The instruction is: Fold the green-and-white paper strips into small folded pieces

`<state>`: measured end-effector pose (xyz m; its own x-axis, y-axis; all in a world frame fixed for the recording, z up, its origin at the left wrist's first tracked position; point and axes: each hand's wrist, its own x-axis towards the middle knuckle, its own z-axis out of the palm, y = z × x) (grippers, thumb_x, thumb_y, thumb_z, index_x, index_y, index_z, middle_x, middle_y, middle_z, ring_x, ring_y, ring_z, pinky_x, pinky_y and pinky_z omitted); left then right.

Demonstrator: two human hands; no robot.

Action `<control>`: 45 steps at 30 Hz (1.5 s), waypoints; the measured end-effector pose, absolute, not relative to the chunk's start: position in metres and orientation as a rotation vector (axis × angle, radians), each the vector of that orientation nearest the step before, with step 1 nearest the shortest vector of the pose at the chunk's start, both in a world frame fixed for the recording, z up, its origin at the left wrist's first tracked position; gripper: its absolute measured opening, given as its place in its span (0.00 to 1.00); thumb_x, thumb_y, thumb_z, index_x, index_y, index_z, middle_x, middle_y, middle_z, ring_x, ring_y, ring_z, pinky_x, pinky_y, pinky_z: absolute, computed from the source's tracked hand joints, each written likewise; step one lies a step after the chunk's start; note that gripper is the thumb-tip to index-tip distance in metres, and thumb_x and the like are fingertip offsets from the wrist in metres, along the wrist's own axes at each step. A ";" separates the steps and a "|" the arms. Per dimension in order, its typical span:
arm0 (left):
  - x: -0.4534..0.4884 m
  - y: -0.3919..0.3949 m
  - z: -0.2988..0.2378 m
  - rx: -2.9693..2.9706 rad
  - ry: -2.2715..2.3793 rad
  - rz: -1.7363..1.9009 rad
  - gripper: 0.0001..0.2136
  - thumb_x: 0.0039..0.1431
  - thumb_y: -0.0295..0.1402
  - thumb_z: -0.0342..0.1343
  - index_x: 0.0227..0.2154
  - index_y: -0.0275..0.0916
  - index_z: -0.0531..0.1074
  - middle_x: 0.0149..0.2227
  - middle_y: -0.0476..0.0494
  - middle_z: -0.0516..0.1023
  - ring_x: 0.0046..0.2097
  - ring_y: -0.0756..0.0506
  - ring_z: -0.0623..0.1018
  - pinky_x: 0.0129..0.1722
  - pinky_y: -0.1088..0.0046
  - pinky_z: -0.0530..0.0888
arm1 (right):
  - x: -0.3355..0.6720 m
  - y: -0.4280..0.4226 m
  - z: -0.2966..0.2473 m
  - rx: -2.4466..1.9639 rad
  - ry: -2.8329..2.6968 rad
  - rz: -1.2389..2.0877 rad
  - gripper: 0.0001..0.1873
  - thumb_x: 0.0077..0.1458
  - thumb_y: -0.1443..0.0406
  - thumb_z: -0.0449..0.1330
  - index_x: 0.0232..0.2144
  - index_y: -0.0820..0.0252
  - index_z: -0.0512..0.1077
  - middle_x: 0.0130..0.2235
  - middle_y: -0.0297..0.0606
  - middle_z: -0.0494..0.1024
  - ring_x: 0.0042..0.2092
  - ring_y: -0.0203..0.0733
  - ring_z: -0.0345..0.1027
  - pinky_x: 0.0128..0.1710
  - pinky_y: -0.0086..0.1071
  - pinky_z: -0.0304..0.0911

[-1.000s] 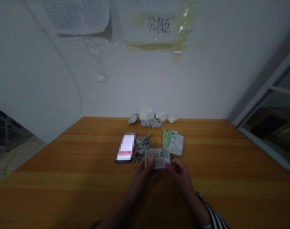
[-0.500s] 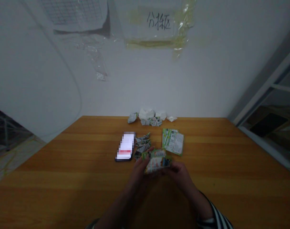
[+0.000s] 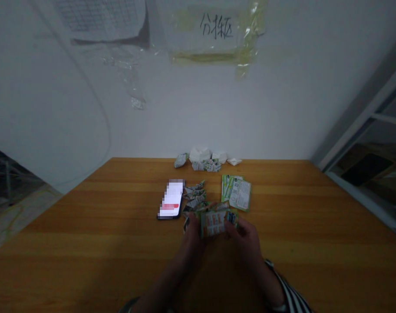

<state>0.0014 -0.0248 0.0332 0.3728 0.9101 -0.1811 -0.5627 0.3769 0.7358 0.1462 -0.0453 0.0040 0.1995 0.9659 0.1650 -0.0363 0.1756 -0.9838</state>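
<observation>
Wooden surface [image 3: 87,226] lies before you, your left hand [image 3: 192,237] and right hand [image 3: 245,245] close together, both gripping a printed card [image 3: 216,223] whose long axis runs crosswise. Folded paper scraps [image 3: 194,200] sit just ahead of the left hand, a stack of green-edged cards [image 3: 236,192] ahead of the right.

A plain indoor work room: wooden table [image 3: 87,243], white wall [image 3: 198,113], taped handwritten sign [image 3: 216,30]

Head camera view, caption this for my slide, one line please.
Left hand and right hand hold printed green-edged cards above a wooden table, near a smartphone and folded paper pieces.
</observation>
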 end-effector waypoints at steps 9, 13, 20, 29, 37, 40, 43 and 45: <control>0.002 -0.030 0.033 0.793 0.661 0.954 0.20 0.54 0.37 0.61 0.50 0.38 0.73 0.48 0.39 0.78 0.48 0.38 0.77 0.50 0.65 0.71 | 0.150 -0.045 0.008 -1.096 -1.226 0.863 0.10 0.54 0.59 0.60 0.32 0.58 0.77 0.35 0.40 0.76 0.34 0.42 0.70 0.27 0.29 0.67; 0.003 -0.030 0.028 0.747 0.680 0.986 0.17 0.55 0.37 0.60 0.48 0.39 0.74 0.44 0.40 0.80 0.46 0.38 0.78 0.48 0.64 0.72 | 0.149 -0.047 0.009 -1.104 -1.243 0.834 0.09 0.54 0.60 0.60 0.32 0.59 0.77 0.34 0.39 0.76 0.36 0.43 0.70 0.33 0.31 0.68; 0.004 -0.030 0.031 0.697 0.738 0.960 0.14 0.53 0.39 0.61 0.40 0.38 0.78 0.39 0.42 0.82 0.43 0.41 0.79 0.44 0.70 0.72 | 0.147 -0.048 0.009 -1.130 -1.193 0.809 0.09 0.54 0.60 0.60 0.33 0.59 0.77 0.37 0.40 0.78 0.38 0.45 0.71 0.37 0.33 0.68; 0.002 -0.031 0.022 0.735 0.860 0.952 0.17 0.52 0.43 0.61 0.39 0.37 0.78 0.37 0.41 0.82 0.40 0.41 0.79 0.40 0.70 0.73 | 0.141 -0.050 0.005 -1.180 -1.074 0.887 0.10 0.52 0.57 0.61 0.29 0.59 0.72 0.30 0.37 0.75 0.31 0.41 0.69 0.27 0.29 0.67; -0.002 -0.027 0.031 0.993 0.926 1.022 0.17 0.53 0.43 0.60 0.41 0.37 0.78 0.40 0.42 0.82 0.44 0.39 0.78 0.44 0.69 0.72 | 0.144 -0.041 0.008 -1.076 -0.886 1.249 0.22 0.39 0.54 0.70 0.35 0.57 0.70 0.27 0.34 0.79 0.27 0.41 0.72 0.27 0.32 0.69; -0.002 -0.027 0.038 1.010 0.864 1.016 0.18 0.56 0.41 0.58 0.47 0.39 0.75 0.46 0.42 0.79 0.49 0.39 0.76 0.49 0.67 0.71 | 0.150 -0.038 0.004 -1.091 -1.004 1.354 0.18 0.37 0.53 0.71 0.26 0.60 0.74 0.23 0.32 0.77 0.23 0.38 0.69 0.23 0.29 0.65; -0.003 -0.026 0.040 1.048 0.818 1.026 0.19 0.58 0.40 0.56 0.50 0.40 0.73 0.51 0.42 0.76 0.52 0.39 0.74 0.52 0.67 0.69 | 0.151 -0.037 -0.002 -1.073 -1.015 1.390 0.16 0.38 0.55 0.71 0.25 0.61 0.76 0.22 0.31 0.77 0.22 0.36 0.67 0.22 0.27 0.64; -0.004 -0.025 0.038 1.067 0.803 1.028 0.19 0.59 0.39 0.55 0.52 0.40 0.72 0.52 0.41 0.75 0.53 0.39 0.73 0.53 0.65 0.68 | 0.150 -0.038 -0.005 -1.031 -0.988 1.416 0.15 0.39 0.56 0.71 0.27 0.61 0.77 0.24 0.32 0.78 0.23 0.36 0.69 0.24 0.28 0.66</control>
